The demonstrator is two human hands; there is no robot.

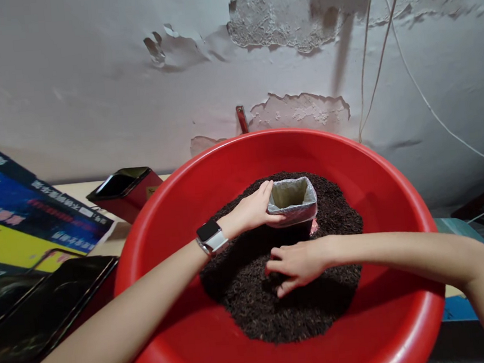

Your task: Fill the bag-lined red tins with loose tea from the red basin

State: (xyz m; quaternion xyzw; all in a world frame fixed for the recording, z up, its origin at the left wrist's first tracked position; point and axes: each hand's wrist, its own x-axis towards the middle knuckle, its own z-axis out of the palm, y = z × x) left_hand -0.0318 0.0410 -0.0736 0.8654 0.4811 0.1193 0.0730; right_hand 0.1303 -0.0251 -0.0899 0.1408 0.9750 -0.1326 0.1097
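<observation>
A large red basin point(175, 196) holds a heap of dark, loose leaf-like material point(275, 320). On the heap's far part stands an upright container lined with a clear plastic bag point(293, 213), its mouth open. My left hand point(261, 205), with a watch on the wrist, grips the container's left side, thumb and fingers around its rim. Nearer to me, my right hand point(294, 264) reaches into the dark material with curled fingers. The fingertips are partly sunk in it, and what they hold, if anything, is hidden.
Left of the basin are a dark red open box point(126, 189), black glossy trays or boxes point(49, 305) and a printed blue and yellow board point(19, 206). Behind is a peeling wall point(89, 76) with hanging cables point(410, 73). A greenish plastic item point(462, 235) lies at the right.
</observation>
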